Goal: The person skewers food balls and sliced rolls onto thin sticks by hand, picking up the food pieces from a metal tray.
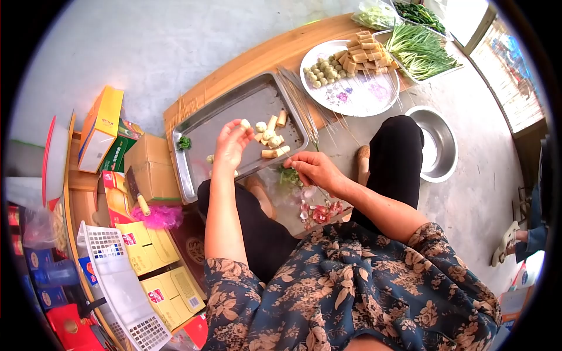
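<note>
My left hand (232,145) is raised over the metal tray (225,96), thumb and fingers pinched on a small pale round piece (244,124). On the tray's near right side lie several similar round pieces (274,141) and pale yellow cylinders (282,119). A bit of green leaf (184,142) rests at the left end. Beside the tray's right front corner, my right hand (319,171) is closed around a thin skewer (287,155). One yellow cylinder (275,152) lies close to the skewer's tip; whether they touch I cannot tell.
Loose skewers (298,102) lie between the tray and a white plate (374,108) of green balls and tan rolls. Beyond are green stalks (418,50). A metal basin (439,146) stands right; boxes (155,164) and a knife (139,198) are left. Peelings (321,213) lie below.
</note>
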`<state>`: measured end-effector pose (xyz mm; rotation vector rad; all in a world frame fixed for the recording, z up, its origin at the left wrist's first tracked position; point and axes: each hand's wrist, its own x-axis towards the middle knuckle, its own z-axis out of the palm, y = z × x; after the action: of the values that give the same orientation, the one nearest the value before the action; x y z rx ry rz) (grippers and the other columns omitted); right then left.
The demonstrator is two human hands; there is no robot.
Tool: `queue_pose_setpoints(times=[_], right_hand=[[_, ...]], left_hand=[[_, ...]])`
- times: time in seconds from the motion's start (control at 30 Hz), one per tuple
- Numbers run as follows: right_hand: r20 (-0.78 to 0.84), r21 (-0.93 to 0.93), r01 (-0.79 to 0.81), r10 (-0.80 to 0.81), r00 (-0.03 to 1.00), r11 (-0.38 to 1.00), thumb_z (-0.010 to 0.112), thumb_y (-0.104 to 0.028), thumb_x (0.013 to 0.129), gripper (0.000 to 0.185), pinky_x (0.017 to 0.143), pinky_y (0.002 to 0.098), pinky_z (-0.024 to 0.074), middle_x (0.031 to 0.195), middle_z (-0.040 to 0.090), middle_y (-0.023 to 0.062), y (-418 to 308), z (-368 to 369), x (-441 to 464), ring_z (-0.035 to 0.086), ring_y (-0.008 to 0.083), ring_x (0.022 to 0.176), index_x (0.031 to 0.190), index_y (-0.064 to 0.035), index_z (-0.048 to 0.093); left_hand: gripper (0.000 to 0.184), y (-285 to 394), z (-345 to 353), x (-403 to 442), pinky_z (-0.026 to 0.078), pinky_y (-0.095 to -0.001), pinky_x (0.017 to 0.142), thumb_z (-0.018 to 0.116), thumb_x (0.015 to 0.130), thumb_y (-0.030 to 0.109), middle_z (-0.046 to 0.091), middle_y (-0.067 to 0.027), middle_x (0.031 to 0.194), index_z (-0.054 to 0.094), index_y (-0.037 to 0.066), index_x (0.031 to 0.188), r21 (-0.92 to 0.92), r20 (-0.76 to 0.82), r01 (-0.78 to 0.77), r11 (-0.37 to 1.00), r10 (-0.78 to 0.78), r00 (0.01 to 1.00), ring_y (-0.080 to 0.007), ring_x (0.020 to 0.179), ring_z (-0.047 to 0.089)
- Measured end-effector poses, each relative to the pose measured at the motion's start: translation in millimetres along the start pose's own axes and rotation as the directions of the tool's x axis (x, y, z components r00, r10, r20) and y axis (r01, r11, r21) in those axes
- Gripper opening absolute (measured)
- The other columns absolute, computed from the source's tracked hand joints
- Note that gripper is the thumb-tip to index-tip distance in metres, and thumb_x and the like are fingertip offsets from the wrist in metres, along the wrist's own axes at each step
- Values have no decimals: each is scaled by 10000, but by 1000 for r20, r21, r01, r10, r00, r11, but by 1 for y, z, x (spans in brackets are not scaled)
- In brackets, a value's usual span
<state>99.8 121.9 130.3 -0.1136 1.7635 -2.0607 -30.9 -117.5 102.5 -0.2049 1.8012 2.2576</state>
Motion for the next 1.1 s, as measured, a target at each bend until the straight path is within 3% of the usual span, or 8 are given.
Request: queue_pose_setpoints(times=[0.03, 0.07, 0.17, 0.57, 1.1], right_hand=[[2, -40, 4, -4, 1000, 999, 488, -170, 957, 213, 459, 219, 320, 561, 474, -19, 1, 2, 0, 413, 54, 491, 1015, -9, 616], [4, -79, 8, -7, 1000, 997, 488, -165, 957, 213, 460, 220, 327, 559, 472, -19, 3, 4, 1, 418, 54, 491, 1014, -4, 615], [41, -114, 20, -16, 999, 993, 486, -156, 957, 210, 460, 220, 330, 551, 462, -17, 1, 8, -2, 417, 57, 486, 1014, 0, 614], [35, -57, 32, -30, 999, 998, 493, -155, 950, 207, 473, 229, 360, 552, 488, -12, 6, 10, 0, 436, 57, 488, 997, -2, 624], [22, -86, 22, -20, 1000, 996, 491, -151, 953, 204, 459, 228, 349, 548, 481, -17, 3, 10, -1, 426, 54, 475, 997, -1, 622]], left_hand=[[199, 4, -3, -2, 526, -353, 797, 604, 865, 79, 605, -89, 962, 537, 53, 1051, -270, 18, -20, 963, 26, 1000, -220, 856, 616], [194, 6, -6, -4, 509, -349, 853, 621, 875, 121, 596, -112, 993, 552, 48, 1041, -373, 11, -29, 927, 36, 999, -225, 931, 600], [193, 7, -8, -3, 508, -352, 852, 619, 885, 150, 598, -120, 1000, 556, 47, 1036, -494, -25, -17, 869, 6, 1000, -228, 939, 597], [144, 8, -1, -2, 517, -354, 831, 545, 922, 143, 610, -135, 1016, 553, 49, 1030, -478, 11, -6, 879, 13, 1000, -231, 919, 606], [153, 6, 2, -4, 496, -345, 861, 544, 908, 109, 617, -138, 1047, 558, 56, 1050, -457, 65, 5, 890, 28, 997, -247, 953, 603]])
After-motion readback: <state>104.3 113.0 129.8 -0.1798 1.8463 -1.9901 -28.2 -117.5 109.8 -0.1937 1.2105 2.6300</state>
